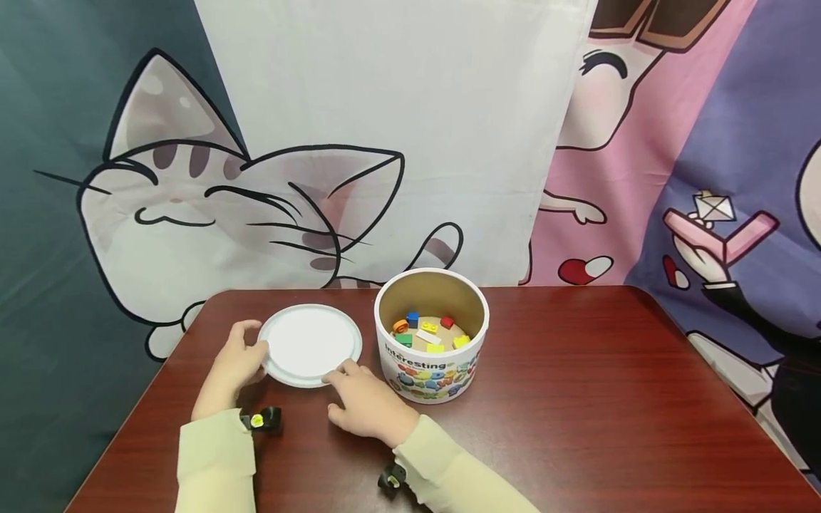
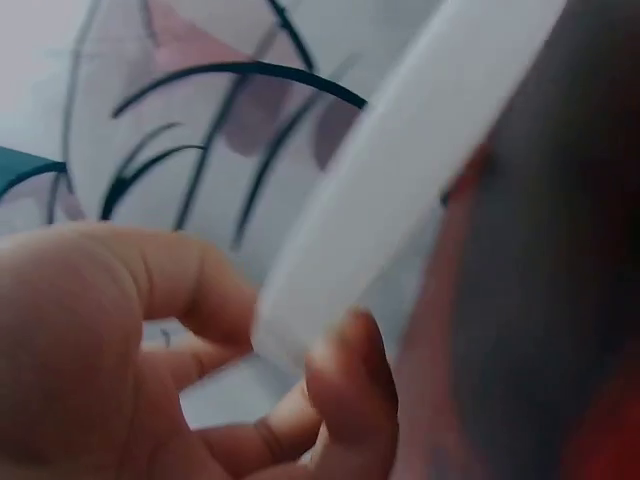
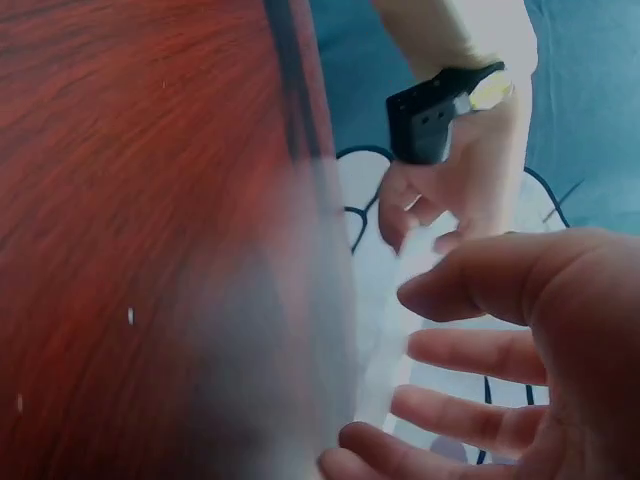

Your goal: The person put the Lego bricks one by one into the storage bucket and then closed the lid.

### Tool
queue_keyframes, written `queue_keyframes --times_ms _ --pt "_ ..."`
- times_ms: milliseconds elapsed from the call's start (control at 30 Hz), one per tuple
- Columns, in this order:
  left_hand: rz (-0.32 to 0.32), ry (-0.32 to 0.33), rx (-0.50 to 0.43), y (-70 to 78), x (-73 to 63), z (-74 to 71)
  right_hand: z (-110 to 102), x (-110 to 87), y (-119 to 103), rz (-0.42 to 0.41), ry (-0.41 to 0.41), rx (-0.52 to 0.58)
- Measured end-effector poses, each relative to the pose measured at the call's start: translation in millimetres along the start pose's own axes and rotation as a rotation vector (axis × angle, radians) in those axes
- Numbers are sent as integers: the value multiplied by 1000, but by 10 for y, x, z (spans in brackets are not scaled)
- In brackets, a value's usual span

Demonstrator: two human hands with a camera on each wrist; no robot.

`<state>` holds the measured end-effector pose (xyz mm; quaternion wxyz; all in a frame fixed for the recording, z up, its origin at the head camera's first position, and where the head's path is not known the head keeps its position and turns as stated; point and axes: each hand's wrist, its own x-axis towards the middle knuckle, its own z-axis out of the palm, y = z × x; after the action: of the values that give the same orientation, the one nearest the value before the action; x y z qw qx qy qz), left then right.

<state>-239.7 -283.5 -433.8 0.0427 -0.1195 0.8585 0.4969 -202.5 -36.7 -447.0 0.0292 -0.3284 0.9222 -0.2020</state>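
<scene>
A round white lid (image 1: 311, 343) with a raised rim is in front of me, left of a white bucket (image 1: 428, 377). My left hand (image 1: 236, 365) grips the lid's left edge. In the left wrist view its fingers and thumb pinch the lid's white rim (image 2: 400, 160). My right hand (image 1: 368, 402) is at the lid's lower right edge, fingertips at the rim. In the right wrist view the right hand (image 3: 520, 350) has its fingers spread and fairly straight beside the blurred lid edge. Small colourful toy bricks (image 1: 428, 336) lie inside the uncovered bucket.
A dark red-brown wooden table (image 1: 596, 399) carries the bucket. Behind it hangs a cloth backdrop (image 1: 410, 85) printed with cartoon figures. Black wrist cameras are strapped near both sleeves (image 1: 217, 456).
</scene>
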Motion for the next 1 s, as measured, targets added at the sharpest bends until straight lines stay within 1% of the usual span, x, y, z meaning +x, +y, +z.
queue_keyframes --times_ms 67,133,267,367,433,467,533,600,667,733,867,933,1000 --pt "37 -15 -45 70 -54 -14 -26 -32 6 -8 56 -9" --pt "78 -14 -73 150 -111 -25 -65 -67 -3 -28 128 -30" --pt "141 24 -132 323 -207 -23 -163 -142 -52 -74 270 -50" --pt "197 63 -217 443 -258 11 -236 -183 -88 -99 346 -10" --pt "244 96 -262 525 -300 46 -295 -210 -111 -103 376 57" --pt "278 117 -271 563 -321 66 -332 -224 -122 -102 387 97" --pt "345 167 -240 630 -359 104 -417 -255 -137 -83 399 203" --pt "409 216 -179 681 -381 144 -520 -289 -140 -50 408 325" --pt "457 255 -111 713 -389 183 -636 -331 -130 -8 416 438" --pt "478 287 -64 732 -389 224 -761 -374 -105 30 426 545" --pt "486 330 -14 736 -374 287 -991 -459 4 96 455 687" --pt "490 319 -6 734 -370 308 -1100 -499 80 124 471 764" --pt "483 276 -23 736 -369 334 -1196 -534 175 148 491 855"
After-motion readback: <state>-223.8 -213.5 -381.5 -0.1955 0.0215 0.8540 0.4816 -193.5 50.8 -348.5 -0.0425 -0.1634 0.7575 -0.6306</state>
